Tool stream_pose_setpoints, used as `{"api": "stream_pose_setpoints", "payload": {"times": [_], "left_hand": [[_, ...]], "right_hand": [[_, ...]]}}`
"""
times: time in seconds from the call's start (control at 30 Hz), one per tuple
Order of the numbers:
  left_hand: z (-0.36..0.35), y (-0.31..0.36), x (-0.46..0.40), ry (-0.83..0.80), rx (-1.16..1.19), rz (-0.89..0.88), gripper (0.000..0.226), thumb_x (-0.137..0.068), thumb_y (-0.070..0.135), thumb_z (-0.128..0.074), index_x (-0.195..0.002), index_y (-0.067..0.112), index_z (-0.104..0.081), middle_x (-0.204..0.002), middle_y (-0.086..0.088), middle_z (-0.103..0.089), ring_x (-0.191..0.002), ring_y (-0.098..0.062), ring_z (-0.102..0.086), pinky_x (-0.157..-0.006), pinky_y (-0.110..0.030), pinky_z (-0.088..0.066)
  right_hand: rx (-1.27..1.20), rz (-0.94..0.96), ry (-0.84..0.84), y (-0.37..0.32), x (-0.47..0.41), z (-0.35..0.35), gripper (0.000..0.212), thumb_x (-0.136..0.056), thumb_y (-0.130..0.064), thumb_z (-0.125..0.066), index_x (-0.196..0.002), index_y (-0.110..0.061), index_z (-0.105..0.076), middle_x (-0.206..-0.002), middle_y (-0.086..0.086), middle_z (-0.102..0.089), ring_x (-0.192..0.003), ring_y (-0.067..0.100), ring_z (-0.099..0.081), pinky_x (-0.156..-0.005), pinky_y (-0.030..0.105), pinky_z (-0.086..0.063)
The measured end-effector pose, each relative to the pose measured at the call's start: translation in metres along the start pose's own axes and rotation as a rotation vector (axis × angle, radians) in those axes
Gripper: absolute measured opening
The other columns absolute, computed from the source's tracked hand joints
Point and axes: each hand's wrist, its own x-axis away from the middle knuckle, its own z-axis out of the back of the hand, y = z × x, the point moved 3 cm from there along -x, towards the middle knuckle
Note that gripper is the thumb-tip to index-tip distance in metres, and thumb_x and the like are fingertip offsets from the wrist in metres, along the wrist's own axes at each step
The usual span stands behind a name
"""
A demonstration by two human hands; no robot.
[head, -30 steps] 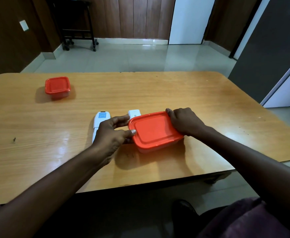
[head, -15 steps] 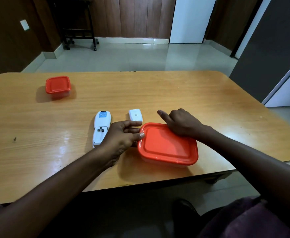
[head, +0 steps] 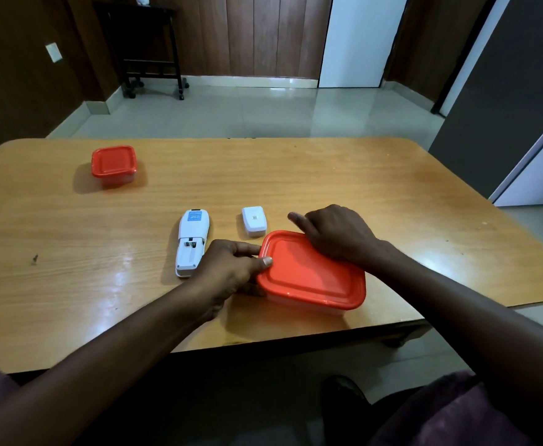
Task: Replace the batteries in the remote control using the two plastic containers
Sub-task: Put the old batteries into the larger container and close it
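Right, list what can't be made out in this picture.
Head view only:
- Inside the large container: hidden by its orange lid.
- Inside the small container: lid on, far off.
- Remote battery bay: too small to tell.
- Left hand fingertips: behind the container's edge.
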Motion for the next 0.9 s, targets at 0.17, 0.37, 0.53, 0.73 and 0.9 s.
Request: {"api": "stream_pose_setpoints", "payload": {"times": [0.17, 0.37, 0.53, 0.73, 0.9], "left_hand": [[-0.005, 0.002, -0.009, 0.009, -0.131, -0.048, 0.019, -0.088, 0.014, -0.076, -0.107, 0.014, -0.077, -0.085, -0.004, -0.074, -0.073, -0.014, -0.065, -0.063, -0.025, -0.053], [-0.003, 0.002, -0.011, 0.011, -0.126, -0.044, 0.009, -0.086, 0.011, -0.078, -0.093, 0.016, -0.079, -0.074, -0.003, -0.073, -0.064, -0.013, -0.064, -0.065, -0.024, -0.051], [0.003, 0.001, -0.012, 0.014, -0.062, 0.022, 0.019, -0.081, 0.008, -0.081, -0.100, 0.006, -0.078, -0.074, -0.009, -0.073, -0.050, -0.008, -0.064, -0.048, -0.017, -0.049], [-0.001, -0.001, -0.012, 0.023, 0.019, 0.072, 0.019, -0.084, 0.005, -0.078, -0.102, 0.002, -0.074, -0.070, -0.011, -0.070, -0.046, -0.014, -0.061, -0.046, -0.023, -0.051], [-0.014, -0.003, -0.011, 0.077, 0.140, 0.088, 0.007, -0.088, 0.009, -0.075, -0.092, 0.009, -0.069, -0.082, -0.016, -0.070, -0.058, -0.023, -0.066, -0.043, -0.030, -0.058]], "right_hand": [[-0.186, 0.084, -0.200, -0.026, -0.010, -0.013, 0.062, -0.107, -0.054, -0.030, -0.070, -0.010, -0.054, -0.063, 0.001, -0.052, -0.068, 0.025, -0.053, -0.066, 0.038, -0.040], [-0.190, -0.049, -0.332, -0.041, -0.026, -0.017, 0.062, -0.109, -0.046, -0.032, -0.062, -0.008, -0.048, -0.064, 0.007, -0.048, -0.076, 0.030, -0.048, -0.070, 0.033, -0.032], [-0.180, -0.033, -0.290, -0.046, -0.026, -0.018, 0.058, -0.108, -0.046, -0.037, -0.072, -0.008, -0.062, -0.065, 0.007, -0.052, -0.069, 0.027, -0.048, -0.066, 0.033, -0.033], [-0.029, 0.111, -0.008, -0.046, -0.013, -0.007, 0.042, -0.104, -0.042, -0.048, -0.070, -0.017, -0.052, -0.069, 0.001, -0.054, -0.071, 0.031, -0.056, -0.056, 0.034, -0.029], [0.031, 0.353, 0.011, -0.041, 0.011, 0.013, 0.037, -0.097, -0.044, -0.053, -0.114, -0.014, -0.068, -0.111, 0.007, -0.067, -0.101, 0.026, -0.060, -0.077, 0.040, -0.051]]}}
